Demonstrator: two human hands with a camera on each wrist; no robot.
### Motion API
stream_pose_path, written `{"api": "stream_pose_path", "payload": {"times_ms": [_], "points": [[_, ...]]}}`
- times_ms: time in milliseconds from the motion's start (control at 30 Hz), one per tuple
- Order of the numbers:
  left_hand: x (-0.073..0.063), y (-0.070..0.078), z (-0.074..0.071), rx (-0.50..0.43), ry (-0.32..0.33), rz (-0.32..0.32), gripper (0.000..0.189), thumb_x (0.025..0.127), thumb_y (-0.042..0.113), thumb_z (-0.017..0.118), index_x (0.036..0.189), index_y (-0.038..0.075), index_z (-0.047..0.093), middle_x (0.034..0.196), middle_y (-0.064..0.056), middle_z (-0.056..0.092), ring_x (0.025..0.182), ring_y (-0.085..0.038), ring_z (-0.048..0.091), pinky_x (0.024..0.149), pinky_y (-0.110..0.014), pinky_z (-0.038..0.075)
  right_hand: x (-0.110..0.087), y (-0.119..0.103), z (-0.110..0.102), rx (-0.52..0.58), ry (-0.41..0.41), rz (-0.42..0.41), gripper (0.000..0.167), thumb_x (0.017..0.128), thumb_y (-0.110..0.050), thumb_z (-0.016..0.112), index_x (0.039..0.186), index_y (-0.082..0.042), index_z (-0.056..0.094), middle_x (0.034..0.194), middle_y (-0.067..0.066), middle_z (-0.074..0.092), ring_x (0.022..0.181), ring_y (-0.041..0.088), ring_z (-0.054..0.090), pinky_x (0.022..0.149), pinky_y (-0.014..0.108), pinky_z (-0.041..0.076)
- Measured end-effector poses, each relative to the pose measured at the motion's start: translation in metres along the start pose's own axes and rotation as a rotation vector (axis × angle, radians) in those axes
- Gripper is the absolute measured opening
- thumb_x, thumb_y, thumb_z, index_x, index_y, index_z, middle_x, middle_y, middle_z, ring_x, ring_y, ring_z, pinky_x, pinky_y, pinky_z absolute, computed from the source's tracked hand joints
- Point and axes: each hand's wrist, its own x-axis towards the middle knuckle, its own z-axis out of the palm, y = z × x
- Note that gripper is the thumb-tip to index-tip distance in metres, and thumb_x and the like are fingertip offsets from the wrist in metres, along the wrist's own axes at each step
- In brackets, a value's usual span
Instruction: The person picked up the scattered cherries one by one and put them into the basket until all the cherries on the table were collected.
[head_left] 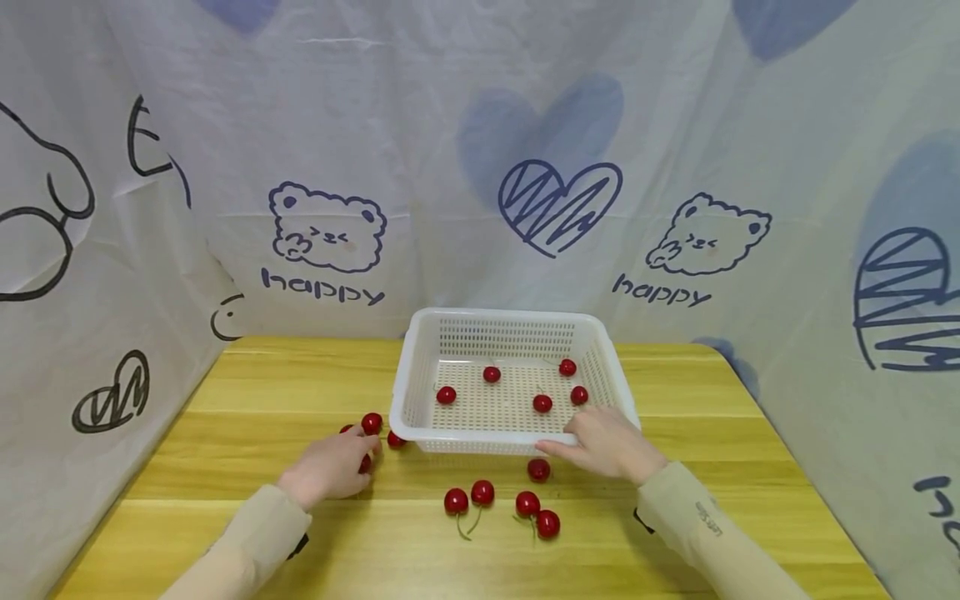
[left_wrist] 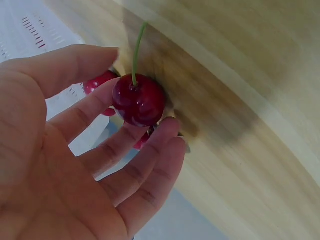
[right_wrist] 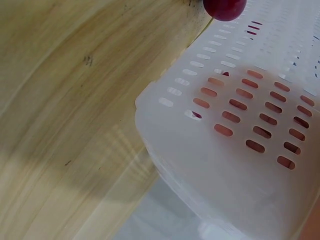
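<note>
My left hand (head_left: 332,468) is low over the table left of the white basket (head_left: 517,437), among several red cherries. In the left wrist view, its loosely bent fingers lie around a cherry (left_wrist: 139,101) with a green stem, the thumb apart from it. Another cherry (left_wrist: 100,82) shows behind those fingers. My right hand (head_left: 606,443) grips the basket's near rim toward its right corner, thumb outside and fingers inside. Through the slots of the basket wall (right_wrist: 195,160), those fingers show in the right wrist view. Several cherries, one of them this cherry (head_left: 446,395), lie spread on the basket floor.
In front of the basket, a cherry pair (head_left: 482,493) with stems lies left of a second pair (head_left: 527,503). A single cherry (head_left: 538,470) sits close to the basket's front. Behind the wooden table (head_left: 300,375) hangs a printed cloth (head_left: 442,250).
</note>
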Motion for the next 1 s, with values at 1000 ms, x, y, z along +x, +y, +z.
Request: {"api": "stream_pose_path", "payload": {"times_ms": [1000], "points": [[-0.004, 0.003, 0.008, -0.115, -0.015, -0.084, 0.026, 0.074, -0.015, 0.064, 0.078, 0.01, 0.056, 0.071, -0.001, 0.052, 0.068, -0.018, 0.05, 0.062, -0.03, 0.042, 0.0, 0.0, 0.001, 0.007, 0.002, 0.0, 0.061, 0.094, -0.068, 0.052, 0.051, -0.026, 0.042, 0.048, -0.014, 0.031, 0.045, 0.002, 0.028, 0.048, 0.02, 0.028]]}}
